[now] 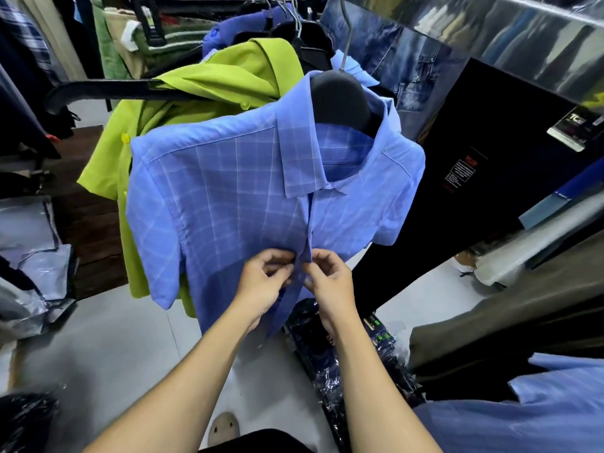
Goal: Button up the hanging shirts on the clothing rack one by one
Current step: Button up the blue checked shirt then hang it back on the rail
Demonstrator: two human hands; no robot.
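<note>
Midway down the blue checked shirt (228, 191), our left hand (264, 282) and right hand (330, 279) pinch its placket, next easing a button through.

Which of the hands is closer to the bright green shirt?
Left. The left hand pinches the blue shirt's front on the side nearer the green shirt; the right hand pinches it farther away.

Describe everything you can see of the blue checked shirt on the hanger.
The blue checked shirt is short-sleeved, of thin woven cloth with pale grid lines and a pointed collar. It hangs facing the camera on a black hanger, in front of a lime-green garment. Its upper placket looks closed. The left hand and right hand pinch the placket mid-front.
</note>
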